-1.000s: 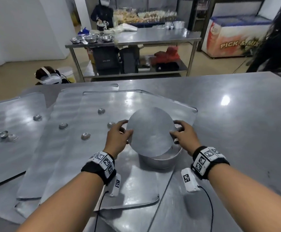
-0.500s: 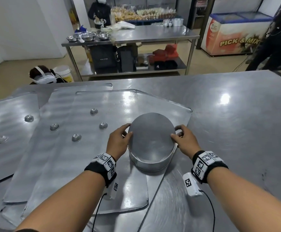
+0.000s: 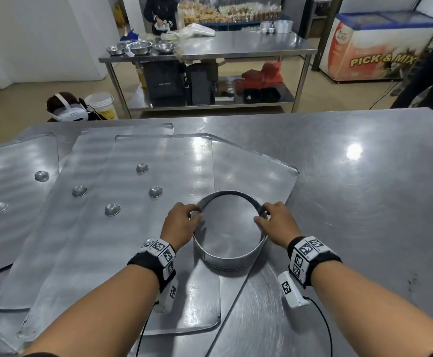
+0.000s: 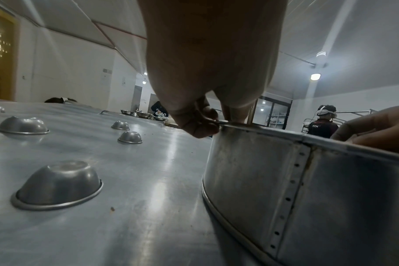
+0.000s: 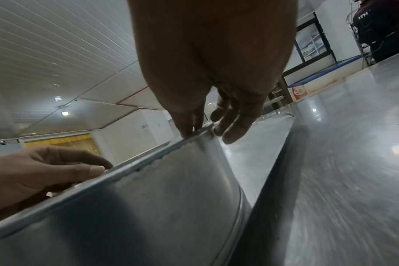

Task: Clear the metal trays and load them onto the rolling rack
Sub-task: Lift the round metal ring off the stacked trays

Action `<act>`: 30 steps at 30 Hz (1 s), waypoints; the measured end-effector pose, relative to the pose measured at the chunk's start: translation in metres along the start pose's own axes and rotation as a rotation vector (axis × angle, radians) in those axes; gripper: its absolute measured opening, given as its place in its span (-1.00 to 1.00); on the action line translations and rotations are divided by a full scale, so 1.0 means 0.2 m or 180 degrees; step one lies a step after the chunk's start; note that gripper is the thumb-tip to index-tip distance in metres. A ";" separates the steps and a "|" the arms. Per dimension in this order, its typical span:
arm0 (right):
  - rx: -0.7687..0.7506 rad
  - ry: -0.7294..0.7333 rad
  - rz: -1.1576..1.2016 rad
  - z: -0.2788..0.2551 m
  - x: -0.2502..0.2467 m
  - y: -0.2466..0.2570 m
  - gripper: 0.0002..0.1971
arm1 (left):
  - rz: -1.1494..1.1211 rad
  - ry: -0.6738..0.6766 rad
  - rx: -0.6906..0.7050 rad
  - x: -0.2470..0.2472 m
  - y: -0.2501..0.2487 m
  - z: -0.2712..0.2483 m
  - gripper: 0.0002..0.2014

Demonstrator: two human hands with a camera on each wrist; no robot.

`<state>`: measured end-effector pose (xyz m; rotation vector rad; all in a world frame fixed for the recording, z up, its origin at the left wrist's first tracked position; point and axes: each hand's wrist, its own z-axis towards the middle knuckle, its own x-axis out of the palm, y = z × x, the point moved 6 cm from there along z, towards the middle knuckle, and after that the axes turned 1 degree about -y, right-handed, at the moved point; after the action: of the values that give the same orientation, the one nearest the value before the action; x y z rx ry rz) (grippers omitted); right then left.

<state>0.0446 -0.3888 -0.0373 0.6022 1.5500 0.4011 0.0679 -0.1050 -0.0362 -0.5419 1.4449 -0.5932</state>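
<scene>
A round metal pan [image 3: 230,260] stands on the near right part of the top flat tray [image 3: 132,253], with a flat metal disc [image 3: 229,235] lying in its bottom. My left hand [image 3: 181,222] pinches the pan's left rim, seen close in the left wrist view, where the left hand [image 4: 201,124] meets the pan [image 4: 307,189]. My right hand [image 3: 274,222] holds the right rim, thumb inside and fingers outside; the right wrist view shows the right hand [image 5: 207,126] on the pan [image 5: 148,207]. Several small upturned metal cups [image 3: 112,209] sit on the overlapping trays.
Another tray [image 3: 11,191] with small cups lies at the far left. Bare steel table [image 3: 365,202] stretches to the right. Beyond the table are a person with a white headset [image 3: 67,109], a bucket [image 3: 102,104], a steel table with bowls [image 3: 210,50] and a freezer [image 3: 380,45].
The disc, held tilted over the pan by both hands, has gone down flat into the pan. My hands have shifted from the disc's edge to the pan's rim.
</scene>
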 end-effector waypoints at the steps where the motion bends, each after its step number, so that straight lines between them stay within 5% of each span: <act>1: 0.0036 0.0034 0.0009 0.01 0.01 -0.01 -0.79 | 0.0006 -0.0009 -0.0022 0.00 0.01 0.00 -0.74; 6: 0.0042 0.0135 0.0286 0.01 0.05 -0.05 -0.61 | -0.0099 -0.0012 -0.0145 0.01 0.04 -0.01 -0.53; 10: 0.0134 0.0049 0.0595 0.00 0.04 -0.06 -0.41 | -0.0285 0.0131 -0.0311 0.02 0.06 -0.04 -0.55; 19: 0.0575 0.0394 0.1504 -0.04 0.06 -0.11 -0.53 | -0.1165 0.0685 -0.0801 0.05 0.09 -0.11 -0.51; 30: 0.0367 -0.0033 0.2088 -0.22 -0.16 -0.23 -0.41 | -0.1537 0.0665 -0.0314 0.10 -0.21 -0.22 -0.47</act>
<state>-0.0042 -0.4389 -0.0353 1.2049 1.3425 0.8005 0.0234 -0.1490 -0.0250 -0.9422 1.5524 -0.9855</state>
